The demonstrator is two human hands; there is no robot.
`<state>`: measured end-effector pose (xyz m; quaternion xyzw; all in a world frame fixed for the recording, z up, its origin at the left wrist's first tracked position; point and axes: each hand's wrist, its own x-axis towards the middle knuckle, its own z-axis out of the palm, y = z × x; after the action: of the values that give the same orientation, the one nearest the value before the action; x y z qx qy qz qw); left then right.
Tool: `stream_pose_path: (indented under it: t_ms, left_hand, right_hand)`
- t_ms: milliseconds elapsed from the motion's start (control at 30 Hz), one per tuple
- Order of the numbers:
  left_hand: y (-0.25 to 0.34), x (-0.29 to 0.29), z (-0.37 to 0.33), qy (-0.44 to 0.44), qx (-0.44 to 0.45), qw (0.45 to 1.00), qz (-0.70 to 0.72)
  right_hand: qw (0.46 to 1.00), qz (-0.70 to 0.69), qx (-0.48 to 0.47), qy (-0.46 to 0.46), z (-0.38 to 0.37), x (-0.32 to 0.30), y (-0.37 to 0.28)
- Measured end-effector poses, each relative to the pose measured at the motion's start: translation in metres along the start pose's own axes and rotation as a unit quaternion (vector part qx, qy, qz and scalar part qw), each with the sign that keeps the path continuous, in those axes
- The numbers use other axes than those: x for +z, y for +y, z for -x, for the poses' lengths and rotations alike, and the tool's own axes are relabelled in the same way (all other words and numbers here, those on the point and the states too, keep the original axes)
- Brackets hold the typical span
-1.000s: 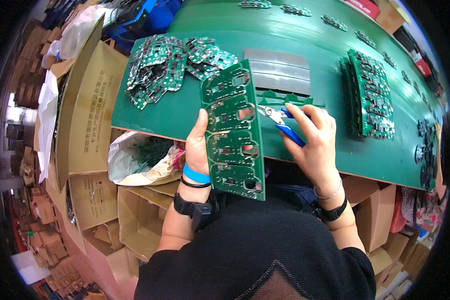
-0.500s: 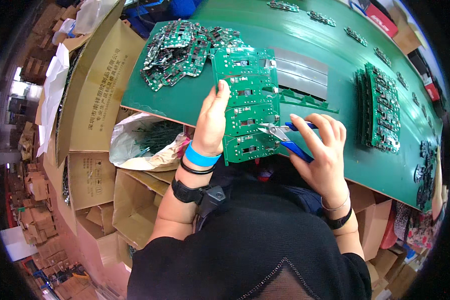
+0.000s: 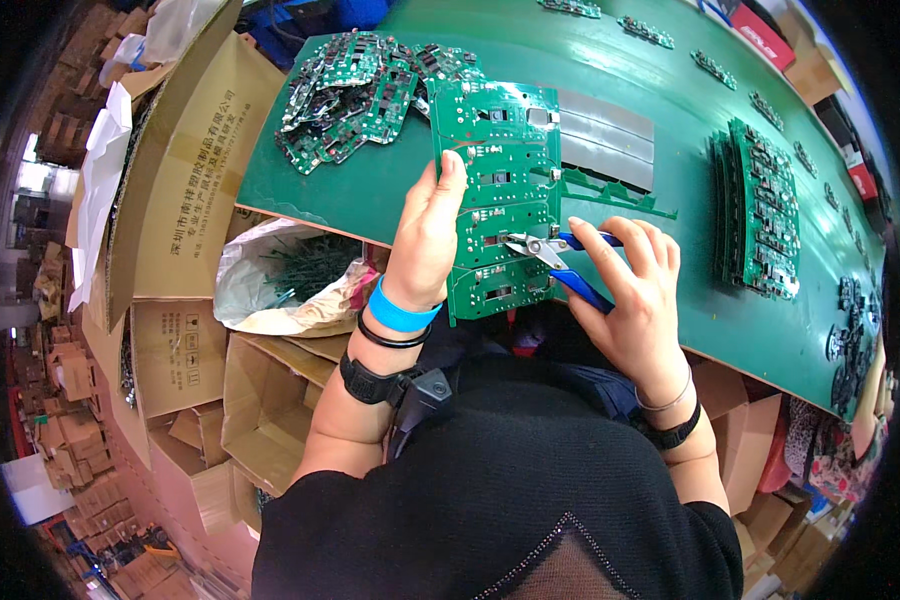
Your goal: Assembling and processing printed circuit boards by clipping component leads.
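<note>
My left hand grips a green circuit board panel by its left edge, thumb lying on its face and the other fingers hidden behind. The panel is tilted up over the table's near edge and is made of several joined boards. In my right hand is a pair of blue-handled side cutters. Their jaws lie over the panel's face near its lower right, by the line between the two lowest boards. Whether the tips touch the board I cannot tell.
A heap of circuit boards lies at the table's far left. Right of the panel are a grey ridged piece and a green strip. Stacked panels stand further right. Cardboard boxes and a bag of dark green scraps are left of me.
The cutters have moved left and slightly up, from the panel's right edge onto its face. The panel has shifted slightly up and right in my left hand.
</note>
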<state>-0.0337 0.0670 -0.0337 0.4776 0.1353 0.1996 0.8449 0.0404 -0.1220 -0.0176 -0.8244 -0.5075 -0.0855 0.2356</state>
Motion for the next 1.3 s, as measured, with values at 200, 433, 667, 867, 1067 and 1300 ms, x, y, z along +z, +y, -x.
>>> stream_pose_path:
  t_ms: [200,433,667,867,1067,1300]
  left_hand:
    - [0.002,0.0,0.001,-0.004,-0.009,1.0,0.002]
    - [0.002,0.003,0.0,0.005,-0.013,1.0,0.022]
    - [0.004,0.006,-0.001,0.001,-0.008,1.0,0.017]
    - [-0.001,0.001,-0.001,0.0,-0.014,1.0,0.013]
    - [0.0,-0.004,-0.004,0.009,-0.028,0.999,0.019]
    - [-0.001,-0.004,-0.005,-0.001,-0.025,1.0,-0.001]
  right_hand:
    - [1.0,0.002,-0.007,0.009,0.003,0.005,0.003]
    - [1.0,0.008,0.006,0.0,0.003,0.006,0.0]
    - [0.999,0.038,-0.014,0.013,0.0,0.003,0.002]
    - [0.999,0.018,-0.018,0.022,0.002,0.007,0.006]
    - [0.999,0.008,-0.012,0.031,-0.001,0.002,0.006]
    - [0.999,0.034,-0.027,0.025,-0.002,0.001,0.004]
